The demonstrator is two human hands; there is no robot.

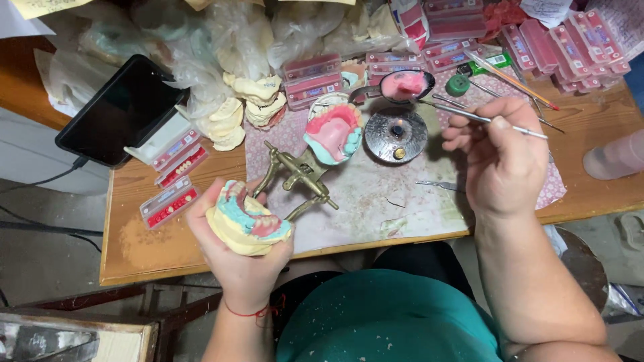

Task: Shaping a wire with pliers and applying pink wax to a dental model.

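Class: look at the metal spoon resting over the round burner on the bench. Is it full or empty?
Full. The spoon holds a glossy pink mass, likely wax, filling its bowl, just above the round burner. The right hand points a thin metal tool toward it.

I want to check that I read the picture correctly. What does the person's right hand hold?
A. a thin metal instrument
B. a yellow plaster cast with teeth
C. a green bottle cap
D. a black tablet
A: the right hand pinches a thin metal instrument that points toward the spoon of pink wax, while the left hand holds the yellow plaster cast.
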